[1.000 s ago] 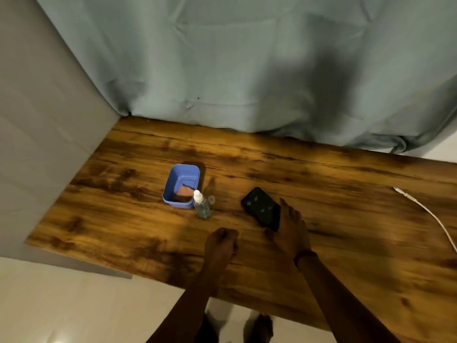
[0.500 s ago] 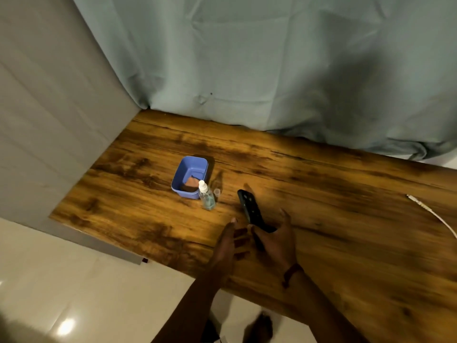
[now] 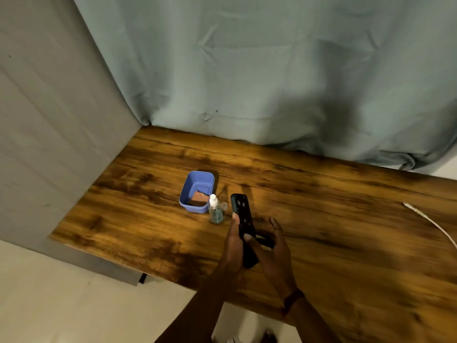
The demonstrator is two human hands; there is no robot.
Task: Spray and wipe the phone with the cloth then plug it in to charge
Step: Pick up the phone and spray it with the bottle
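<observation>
I hold the black phone (image 3: 243, 214) on edge just above the wooden table (image 3: 346, 243), between both hands. My left hand (image 3: 233, 246) grips its left side. From the right, my right hand (image 3: 275, 253) holds its lower end with the thumb on it and the fingers spread. A small clear spray bottle (image 3: 215, 212) with blue liquid and a white nozzle stands just left of the phone, its clear cap (image 3: 224, 206) beside it. A folded brown cloth (image 3: 199, 198) lies in a blue tub (image 3: 191, 184) behind the bottle. The white charging cable (image 3: 431, 221) lies at the table's right edge.
A grey-blue curtain (image 3: 272, 82) hangs along the table's far edge. A grey wall (image 3: 49, 144) runs along the table's left end. Pale floor (image 3: 74, 305) shows below the near edge.
The phone lay flat on the table with my right hand reaching onto it. My right hand lifted it on edge, and my left hand opened from a fist and took hold of it.
</observation>
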